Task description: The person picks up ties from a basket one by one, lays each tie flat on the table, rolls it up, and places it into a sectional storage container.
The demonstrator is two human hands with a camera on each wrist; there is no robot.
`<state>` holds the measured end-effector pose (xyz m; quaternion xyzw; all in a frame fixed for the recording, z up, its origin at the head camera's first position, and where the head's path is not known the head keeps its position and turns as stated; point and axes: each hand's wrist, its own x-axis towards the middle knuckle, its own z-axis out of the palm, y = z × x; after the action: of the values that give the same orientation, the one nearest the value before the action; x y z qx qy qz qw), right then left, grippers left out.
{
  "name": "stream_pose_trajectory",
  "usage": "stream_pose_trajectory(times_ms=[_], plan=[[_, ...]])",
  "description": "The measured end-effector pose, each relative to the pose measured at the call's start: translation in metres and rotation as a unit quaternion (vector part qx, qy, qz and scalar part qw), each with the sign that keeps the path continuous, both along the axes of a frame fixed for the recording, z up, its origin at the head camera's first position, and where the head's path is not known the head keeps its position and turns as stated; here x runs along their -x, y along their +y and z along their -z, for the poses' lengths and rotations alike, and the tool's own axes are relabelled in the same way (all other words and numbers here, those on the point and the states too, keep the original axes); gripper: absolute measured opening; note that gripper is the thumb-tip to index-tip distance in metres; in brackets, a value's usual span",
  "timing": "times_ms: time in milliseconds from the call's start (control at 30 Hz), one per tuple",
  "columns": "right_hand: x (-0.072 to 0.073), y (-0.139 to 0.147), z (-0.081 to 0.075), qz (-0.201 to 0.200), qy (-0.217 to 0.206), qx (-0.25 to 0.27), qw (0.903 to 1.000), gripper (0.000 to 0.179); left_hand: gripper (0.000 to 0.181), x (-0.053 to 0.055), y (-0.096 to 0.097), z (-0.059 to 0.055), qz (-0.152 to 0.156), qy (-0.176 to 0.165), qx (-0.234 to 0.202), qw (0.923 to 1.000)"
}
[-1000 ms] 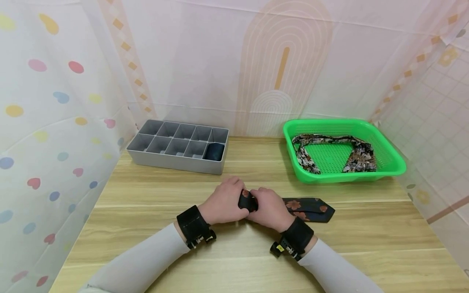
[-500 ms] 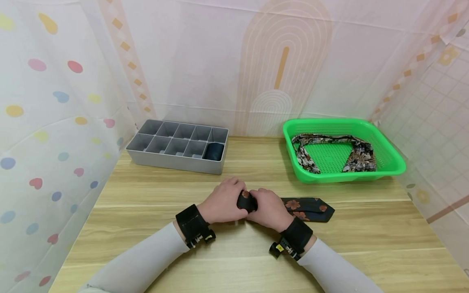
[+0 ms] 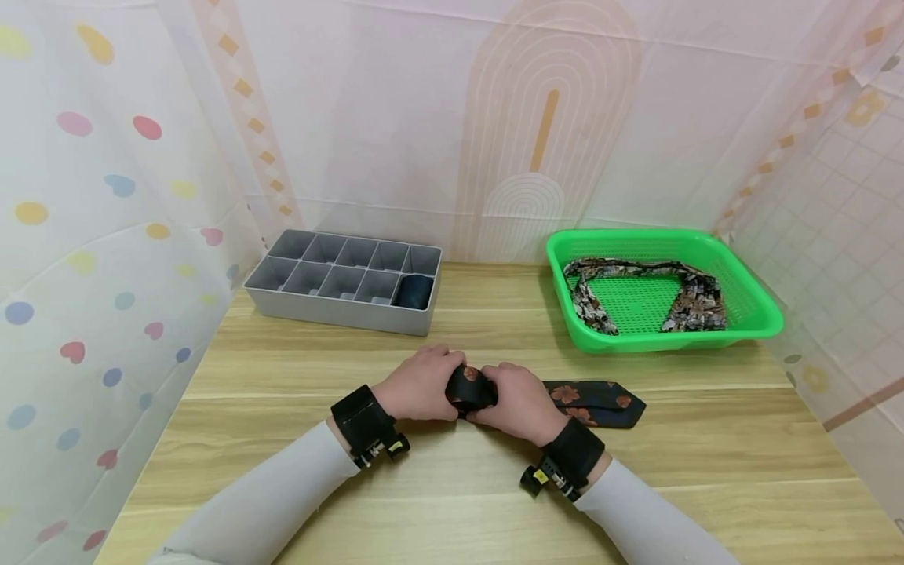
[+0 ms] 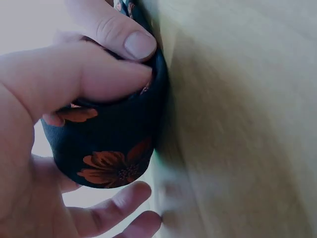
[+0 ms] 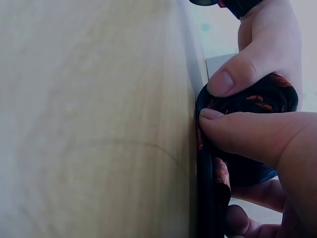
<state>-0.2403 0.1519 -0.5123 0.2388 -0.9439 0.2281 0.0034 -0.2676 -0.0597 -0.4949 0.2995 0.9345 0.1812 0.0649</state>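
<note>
A dark necktie (image 3: 596, 404) with orange flowers lies on the table, its pointed end flat to the right. Its other part is wound into a roll (image 3: 468, 386) between my two hands. My left hand (image 3: 422, 384) grips the roll from the left; in the left wrist view the thumb presses into the coiled end and fingers curve under the flowered outer layer (image 4: 106, 141). From the right, my right hand (image 3: 523, 404) pinches the roll, its thumb (image 5: 242, 130) across the coil in the right wrist view. That hand covers the stretch between roll and flat end.
A grey divided box (image 3: 335, 311) stands at the back left, with a dark blue rolled item (image 3: 413, 293) in its front right compartment. At the back right, a green basket (image 3: 671, 343) holds a patterned strip of fabric (image 3: 695, 302). Printed curtains border the table.
My left hand has shifted slightly left, so more of the rolled necktie shows between the hands. The right hand and the necktie's flat end have hardly moved.
</note>
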Motion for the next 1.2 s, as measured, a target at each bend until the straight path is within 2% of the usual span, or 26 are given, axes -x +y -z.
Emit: stream_pose_trajectory(times_ms=[200, 400, 633, 1000, 1200], plan=[[0.0009, 0.0012, -0.0034, -0.001, -0.011, -0.001, 0.9999, 0.044, 0.045, -0.0008, 0.0023, 0.0015, -0.005, 0.011, 0.001, 0.9999], [0.0016, 0.0026, -0.0092, -0.004, -0.015, 0.041, 0.9990, 0.056, 0.044, -0.0036, 0.0046, 0.0006, -0.025, 0.004, -0.004, 0.9997], [-0.0007, -0.0007, -0.0081, -0.010, 0.010, 0.092, 0.9956, 0.046, 0.045, -0.0037, 0.0063, 0.0012, -0.035, 0.005, 0.005, 0.9994], [-0.0020, -0.0040, -0.0077, 0.005, 0.017, 0.098, 0.9951, 0.039, 0.045, -0.0033, 0.0063, 0.0019, -0.028, 0.011, 0.009, 0.9995], [0.0003, -0.0007, -0.0069, 0.016, 0.013, 0.099, 0.9949, 0.036, 0.044, -0.0022, 0.0053, -0.0006, -0.039, 0.010, 0.004, 0.9992]])
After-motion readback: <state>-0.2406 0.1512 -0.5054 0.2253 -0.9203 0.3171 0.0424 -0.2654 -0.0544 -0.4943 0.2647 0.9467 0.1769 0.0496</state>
